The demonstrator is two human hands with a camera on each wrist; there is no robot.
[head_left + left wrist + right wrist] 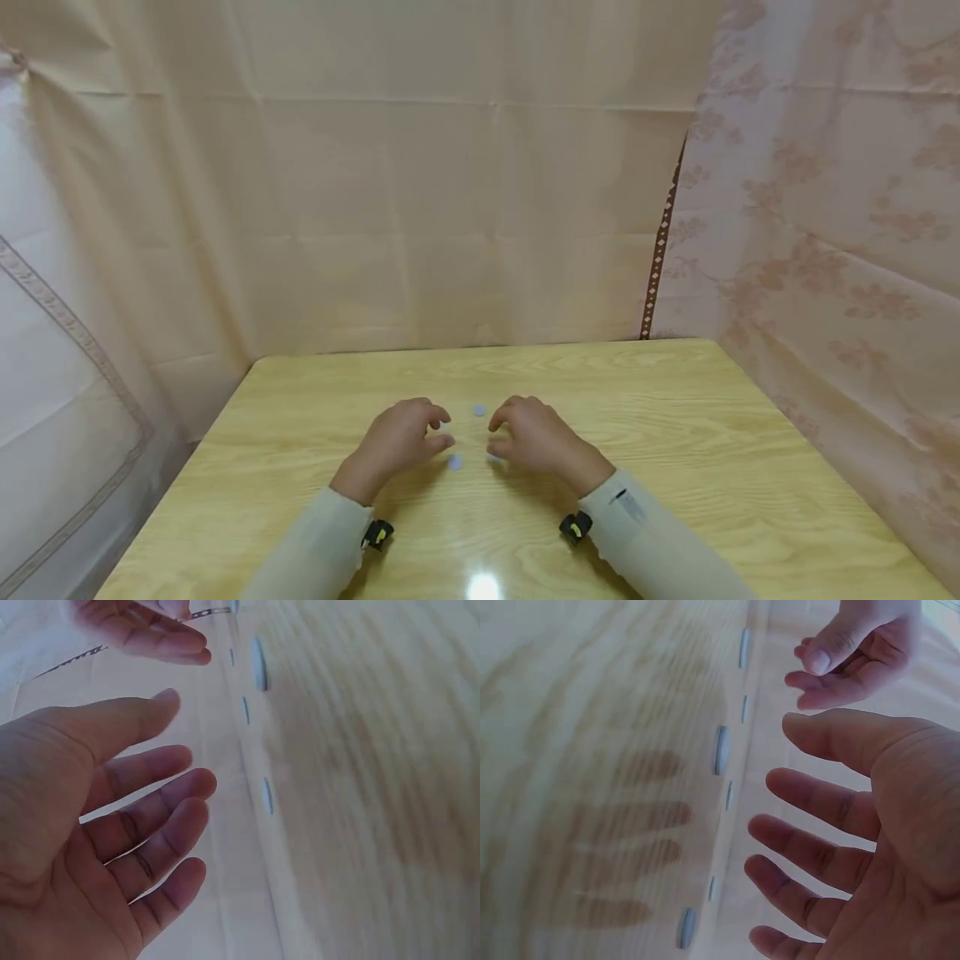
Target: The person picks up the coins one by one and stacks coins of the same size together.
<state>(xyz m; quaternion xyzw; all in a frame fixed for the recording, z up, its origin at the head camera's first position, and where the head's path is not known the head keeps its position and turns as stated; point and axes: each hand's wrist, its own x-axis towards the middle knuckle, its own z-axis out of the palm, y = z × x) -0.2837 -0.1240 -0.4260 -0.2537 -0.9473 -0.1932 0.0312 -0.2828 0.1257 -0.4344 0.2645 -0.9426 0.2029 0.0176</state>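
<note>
Small flat round discs (pixel 480 410) — pale grey-blue — lie on the wooden table between my hands. One sits just beyond my fingertips, another disc (pixel 455 463) lies nearer to me in the gap between my thumbs, and a third (pixel 495 458) shows just under my right hand. From my wrist cameras they appear edge-on — thin, flat against the surface, strung out in a loose row.

A light yellow wooden table (pixel 675 433) with a wavy grain fills the bottom. A bright spot of light (pixel 482 586) shines on its near edge. Behind it hangs a plain peach cloth (pixel 450 208) with fold lines. On the right hangs a pink cloth with flowers (pixel 840 250). On the left is a white cloth with a patterned border (pixel 52 350).
</note>
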